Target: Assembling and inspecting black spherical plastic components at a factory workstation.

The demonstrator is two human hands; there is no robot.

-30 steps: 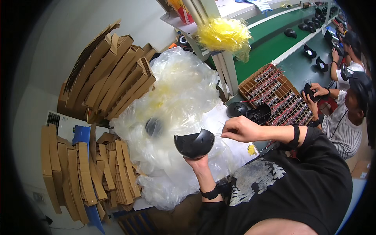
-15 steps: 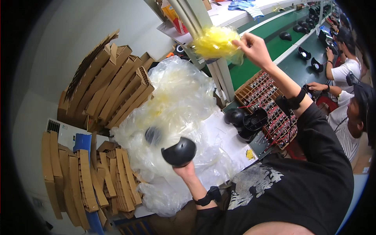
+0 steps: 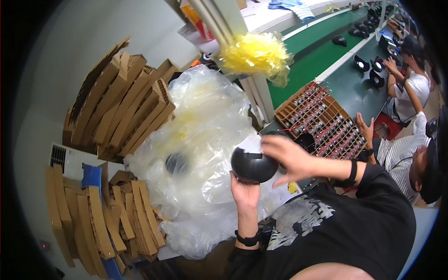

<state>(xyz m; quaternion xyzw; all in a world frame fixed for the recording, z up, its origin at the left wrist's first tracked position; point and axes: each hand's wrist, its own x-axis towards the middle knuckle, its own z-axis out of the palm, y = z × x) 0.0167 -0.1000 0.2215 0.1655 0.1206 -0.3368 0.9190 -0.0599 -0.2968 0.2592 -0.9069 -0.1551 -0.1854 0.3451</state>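
A glossy black domed shell with a notched rim rests in my left hand, whose fingers support it from beneath. At its right side is my right hand, slightly smeared, with thumb and fingers spread; its fingertips overlap the shell's upper right edge, and contact is hard to tell. Below them lies a heap of clear plastic bags, with another dark round piece showing hazily through the film. A bunch of yellow plastic film hangs at the metal post, apart from both hands.
Stacked cardboard dividers and more cardboard stand at left. Right of my hands sits a partitioned carton of wired parts, a black shell beside it. Co-workers sit along the green conveyor, one in a striped shirt.
My right hand has left the yellow film and come down beside the shell. My left hand has brought the shell rightward. The co-workers' hands have shifted.
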